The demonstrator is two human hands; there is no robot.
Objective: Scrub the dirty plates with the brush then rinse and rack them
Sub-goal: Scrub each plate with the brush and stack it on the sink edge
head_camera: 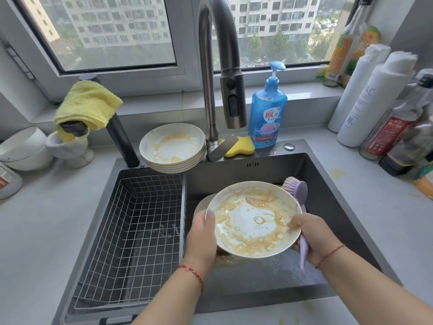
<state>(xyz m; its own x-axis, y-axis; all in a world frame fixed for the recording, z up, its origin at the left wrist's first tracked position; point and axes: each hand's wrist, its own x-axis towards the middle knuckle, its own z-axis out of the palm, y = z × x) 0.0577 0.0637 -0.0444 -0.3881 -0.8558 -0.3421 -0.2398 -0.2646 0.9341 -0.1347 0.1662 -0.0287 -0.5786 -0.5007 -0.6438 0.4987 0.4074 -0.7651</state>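
A white plate (pixel 251 221) smeared with yellow-brown sauce is held over the dark sink (pixel 269 170). My left hand (pixel 202 233) grips its left rim, thumb on top. My right hand (pixel 315 235) holds the right rim and also grips the handle of a purple brush (pixel 298 191), whose bristled head sticks up behind the plate's far right edge. A stack of several dirty plates (pixel 173 146) sits on the sink's back ledge. A wire rack (pixel 131 231) fills the sink's left part. Another plate's edge (pixel 201 202) shows under the held one.
The faucet (pixel 225 73) arches over the sink with its spray head above the plates. Blue dish soap (pixel 267 113) and a yellow sponge (pixel 241 146) stand behind the sink. Bottles (pixel 384 109) crowd the right counter. A yellow cloth (pixel 86 106) and white bowls (pixel 25 148) sit left.
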